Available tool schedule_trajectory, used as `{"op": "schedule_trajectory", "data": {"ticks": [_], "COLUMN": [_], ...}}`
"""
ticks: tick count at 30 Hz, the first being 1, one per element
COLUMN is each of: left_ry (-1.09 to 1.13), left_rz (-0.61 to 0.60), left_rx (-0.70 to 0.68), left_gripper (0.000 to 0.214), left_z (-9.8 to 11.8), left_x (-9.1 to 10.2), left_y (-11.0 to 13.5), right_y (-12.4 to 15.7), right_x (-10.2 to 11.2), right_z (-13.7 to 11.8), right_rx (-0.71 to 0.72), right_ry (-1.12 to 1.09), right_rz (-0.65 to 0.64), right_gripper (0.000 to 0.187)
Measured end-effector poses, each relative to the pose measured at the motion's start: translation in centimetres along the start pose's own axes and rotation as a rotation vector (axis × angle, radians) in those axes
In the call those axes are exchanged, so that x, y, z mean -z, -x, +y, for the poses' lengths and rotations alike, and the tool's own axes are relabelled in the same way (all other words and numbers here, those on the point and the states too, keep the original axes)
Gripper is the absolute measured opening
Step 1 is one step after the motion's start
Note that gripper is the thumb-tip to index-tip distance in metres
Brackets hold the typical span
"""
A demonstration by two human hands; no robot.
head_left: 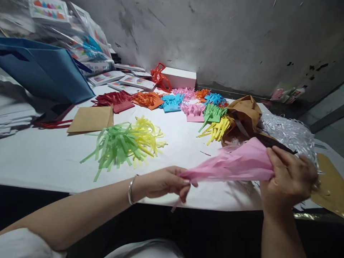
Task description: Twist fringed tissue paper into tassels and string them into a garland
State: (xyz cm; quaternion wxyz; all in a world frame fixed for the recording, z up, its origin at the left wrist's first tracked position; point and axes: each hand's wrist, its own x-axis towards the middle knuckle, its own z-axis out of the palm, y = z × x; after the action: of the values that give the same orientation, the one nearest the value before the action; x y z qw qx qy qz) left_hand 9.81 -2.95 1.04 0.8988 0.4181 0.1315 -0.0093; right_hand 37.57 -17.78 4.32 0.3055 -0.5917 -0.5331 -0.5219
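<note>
Stretched between my two hands is a piece of pink tissue paper [236,161], with loose cut strips toward its left end. My left hand [169,182] pinches the gathered strips, and a thin strip dangles below the fingers. At the wide, uncut end, my right hand [287,179] grips the paper between thumb and fingers. The paper is held just above the front part of the white table [182,147]. To the left of it lie a fluffed green tissue tassel [115,143] and a yellow tissue tassel [147,138], touching each other.
Fringed paper bundles, among them dark red [114,102], orange [147,99], blue [172,103] and green [214,113], line the table's back. A brown bag [243,111] and silvery shreds [288,132] lie right. A blue bag [51,68] and a kraft envelope [90,119] lie left.
</note>
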Motion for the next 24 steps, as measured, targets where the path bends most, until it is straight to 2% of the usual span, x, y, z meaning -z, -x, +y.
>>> {"op": "schedule_trajectory", "data": {"ticks": [1, 3, 4, 6, 8, 10, 11, 12, 13, 14, 15, 16, 17, 19, 21, 24], "left_ry": [-0.028, -0.086, -0.124, -0.204, -0.292, -0.484, -0.650, -0.856, -1.077, -1.288, -1.462, -1.582, -1.660, -1.741, -1.748, -1.608], "left_rz": [0.050, 0.152, 0.208, 0.344, 0.539, 0.819, 0.963, 1.074, 1.117, 1.075, 0.957, 0.771, 0.587, 0.374, 0.294, 0.336], "left_rx": [-0.028, -0.059, -0.061, -0.052, -0.055, -0.122, -0.191, -0.285, -0.389, -0.485, -0.562, -0.597, -0.594, -0.575, -0.542, -0.531], "left_gripper": [0.023, 0.017, 0.014, 0.027, 0.032, 0.027, 0.028, 0.033, 0.036, 0.038, 0.039, 0.040, 0.041, 0.032, 0.023, 0.025], "left_z": [0.8, 2.3, 2.9, 3.7, 3.8, 3.1, 2.5, 1.8, 1.0, 0.1, -0.9, -1.8, -2.7, -4.1, -5.0, -5.2], "left_x": [0.8, 2.8, 3.8, 5.9, 7.5, 8.1, 7.9, 7.5, 6.8, 5.9, 5.0, 4.1, 3.2, 2.2, 2.0, 2.8], "left_y": [0.7, 2.7, 3.8, 6.3, 8.6, 10.1, 10.5, 10.6, 10.4, 9.9, 9.1, 8.1, 7.0, 4.7, 3.0, 1.8], "right_y": [0.2, 1.4, 2.3, 4.5, 6.5, 7.9, 8.4, 8.7, 8.9, 8.9, 8.9, 8.9, 8.8, 8.6, 8.2, 7.7], "right_x": [0.4, 0.9, 1.0, 0.7, 0.1, -0.4, -0.6, -0.7, -0.8, -0.9, -0.9, -1.0, -1.0, -0.9, -0.4, 1.4], "right_z": [-0.6, -3.1, -4.8, -8.6, -12.0, -14.3, -15.0, -15.4, -15.6, -15.6, -15.5, -15.4, -15.2, -14.9, -14.4, -13.7], "right_rx": [0.035, 0.126, 0.172, 0.197, 0.156, 0.101, 0.078, 0.062, 0.057, 0.061, 0.069, 0.075, 0.074, 0.061, 0.060, 0.055], "right_ry": [0.012, -0.034, -0.094, -0.251, -0.388, -0.473, -0.497, -0.515, -0.529, -0.542, -0.554, -0.566, -0.578, -0.596, -0.617, -0.667], "right_rz": [-0.002, -0.102, -0.205, -0.423, -0.546, -0.620, -0.650, -0.677, -0.699, -0.717, -0.731, -0.742, -0.748, -0.766, -0.770, -0.627], "right_gripper": [0.027, 0.033, 0.037, 0.045, 0.045, 0.044, 0.044, 0.044, 0.045, 0.044, 0.044, 0.043, 0.042, 0.040, 0.036, 0.029]}}
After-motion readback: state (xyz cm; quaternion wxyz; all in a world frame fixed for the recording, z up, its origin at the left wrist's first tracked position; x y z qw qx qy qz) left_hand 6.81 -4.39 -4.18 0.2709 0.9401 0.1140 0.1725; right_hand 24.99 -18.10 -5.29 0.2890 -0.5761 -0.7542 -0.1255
